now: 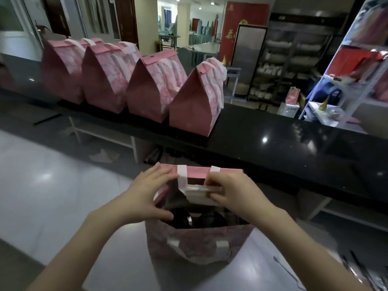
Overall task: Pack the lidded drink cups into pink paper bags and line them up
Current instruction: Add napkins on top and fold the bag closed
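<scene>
An open pink paper bag (195, 244) stands on the pale worktop in front of me, with two dark cup lids (182, 217) showing inside it. My left hand (147, 194) grips the bag's far left top edge, fingers over the rim and thumb inside. My right hand (228, 192) pinches the white paper handle (199, 191) at the bag's far rim. Several closed pink bags (147, 89) stand in a row on the black counter (273, 139) behind, their tops folded over.
The black counter stretches free to the right of the row. A white metal shelf (346, 76) with red and pink bags stands at the far right. Dark thin utensils (361, 269) lie at the worktop's right edge. Tiled floor lies to the left.
</scene>
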### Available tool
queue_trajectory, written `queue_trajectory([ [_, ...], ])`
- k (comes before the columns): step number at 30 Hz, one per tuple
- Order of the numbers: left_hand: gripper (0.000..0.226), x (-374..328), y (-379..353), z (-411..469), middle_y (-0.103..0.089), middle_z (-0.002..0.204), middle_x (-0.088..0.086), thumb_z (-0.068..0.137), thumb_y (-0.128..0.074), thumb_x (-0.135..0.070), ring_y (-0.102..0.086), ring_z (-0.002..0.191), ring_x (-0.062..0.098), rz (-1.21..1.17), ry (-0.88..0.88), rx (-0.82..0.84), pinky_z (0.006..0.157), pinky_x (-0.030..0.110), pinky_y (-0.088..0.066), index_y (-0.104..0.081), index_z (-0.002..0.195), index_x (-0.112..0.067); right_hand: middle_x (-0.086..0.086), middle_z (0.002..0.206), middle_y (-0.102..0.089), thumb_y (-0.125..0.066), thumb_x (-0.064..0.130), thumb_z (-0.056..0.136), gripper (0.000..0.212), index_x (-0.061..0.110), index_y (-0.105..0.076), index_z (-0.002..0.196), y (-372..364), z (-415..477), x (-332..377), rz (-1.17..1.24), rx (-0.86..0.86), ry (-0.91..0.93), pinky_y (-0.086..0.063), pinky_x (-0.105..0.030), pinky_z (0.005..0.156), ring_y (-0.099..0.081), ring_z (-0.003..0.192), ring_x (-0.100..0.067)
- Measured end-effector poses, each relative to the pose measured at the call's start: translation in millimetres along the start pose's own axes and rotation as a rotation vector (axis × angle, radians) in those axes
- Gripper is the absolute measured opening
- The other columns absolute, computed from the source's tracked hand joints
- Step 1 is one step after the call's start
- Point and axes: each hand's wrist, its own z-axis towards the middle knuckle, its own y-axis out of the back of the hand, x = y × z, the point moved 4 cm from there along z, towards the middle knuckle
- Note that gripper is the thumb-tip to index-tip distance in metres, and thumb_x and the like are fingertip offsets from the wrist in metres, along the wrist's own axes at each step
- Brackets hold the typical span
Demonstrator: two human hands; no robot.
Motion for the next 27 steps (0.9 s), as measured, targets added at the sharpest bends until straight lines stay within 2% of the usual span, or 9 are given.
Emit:
queue_trajectory([
  [4,0.116,12.5,-11.4,-2.7,0.012,0.155,-0.027,0.056,-0.073,-0.066,0.030,0.138,-0.003,0.053,-0.044,0.080,0.119,0.039,0.009,-0.002,0.146,-0.051,0.013,0.098,-0.067,-0.071,0.025,0.080,0.023,0.029,-0.066,0.103,-28.0,4.6,0.8,0.100,0.241,-0.098,-0.053,-0.025,0.079,-0.061,0.090,-0.002],
  [7,0.115,13.9,-14.2,-6.1,0.022,0.152,-0.028,0.054,-0.069,-0.071,0.038,0.133,-0.005,0.065,-0.099,0.098,0.115,0.035,0.014,0.011,0.136,-0.062,0.013,0.099,-0.068,-0.076,0.026,0.077,0.028,0.028,-0.068,0.104,-43.3,8.2,1.4,0.236,0.368,-0.159,-0.054,-0.020,0.082,-0.062,0.091,0.000],
  [10,0.111,17.2,-12.5,-6.8,0.022,0.154,-0.026,0.055,-0.066,-0.072,0.038,0.133,-0.005,0.058,-0.127,0.098,0.114,0.035,0.015,0.017,0.128,-0.068,0.011,0.107,-0.066,-0.075,0.026,0.079,0.034,0.027,-0.065,0.112,-53.2,13.3,-4.8,0.192,0.331,-0.239,-0.054,-0.024,0.086,-0.061,0.097,-0.004],
  [14,0.114,20.8,-11.6,-5.9,0.020,0.156,-0.023,0.055,-0.063,-0.075,0.037,0.133,-0.004,0.048,-0.132,0.070,0.116,0.037,0.015,0.014,0.138,-0.059,0.015,0.124,-0.057,-0.070,0.035,0.082,0.047,0.034,-0.053,0.125,-55.9,12.1,-14.4,-0.013,0.179,-0.282,-0.050,-0.029,0.090,-0.054,0.113,-0.007],
  [19,0.105,12.5,-7.1,-9.2,0.016,0.153,-0.027,0.058,-0.055,-0.081,0.035,0.135,-0.003,0.048,-0.129,0.047,0.117,0.039,0.015,0.013,0.135,-0.061,0.018,0.123,-0.056,-0.067,0.038,0.084,0.040,0.034,-0.056,0.122,-46.9,0.2,-9.5,0.026,0.110,-0.233,-0.048,-0.027,0.093,-0.052,0.112,-0.002],
  [21,0.098,4.5,-3.6,-9.5,0.004,0.152,-0.028,0.064,-0.051,-0.082,0.025,0.141,0.000,0.068,-0.121,-0.019,0.118,0.040,0.012,0.002,0.141,-0.056,0.019,0.115,-0.058,-0.067,0.035,0.085,0.030,0.033,-0.061,0.115,-36.1,-10.8,-5.2,0.076,0.051,-0.203,-0.049,-0.022,0.089,-0.054,0.104,0.002],
  [23,0.081,-11.0,1.4,-8.4,-0.021,0.152,-0.021,0.074,-0.056,-0.070,0.001,0.147,0.007,0.061,-0.141,-0.175,0.120,0.040,-0.002,-0.028,0.144,-0.043,0.019,0.103,-0.061,-0.067,0.030,0.086,0.020,0.031,-0.066,0.106,-21.6,-29.0,-3.8,0.141,-0.073,-0.195,-0.050,-0.017,0.084,-0.057,0.096,0.002],
  [25,0.052,-35.4,5.3,-7.1,-0.049,0.138,-0.011,0.080,-0.068,-0.050,-0.031,0.140,0.013,-0.014,-0.211,-0.346,0.115,0.038,-0.026,-0.058,0.127,-0.028,0.017,0.094,-0.063,-0.067,0.026,0.086,0.012,0.026,-0.069,0.098,-6.7,-55.0,-9.5,0.172,-0.231,-0.209,-0.050,-0.015,0.078,-0.059,0.089,0.000],
  [27,0.031,-66.7,2.4,-6.3,-0.061,0.116,-0.012,0.081,-0.069,-0.042,-0.054,0.117,0.012,-0.123,-0.319,-0.423,0.098,0.032,-0.044,-0.069,0.104,-0.023,0.015,0.089,-0.064,-0.066,0.022,0.087,0.006,0.023,-0.070,0.093,4.2,-86.0,-23.6,0.151,-0.351,-0.264,-0.050,-0.016,0.075,-0.060,0.085,-0.002],
])
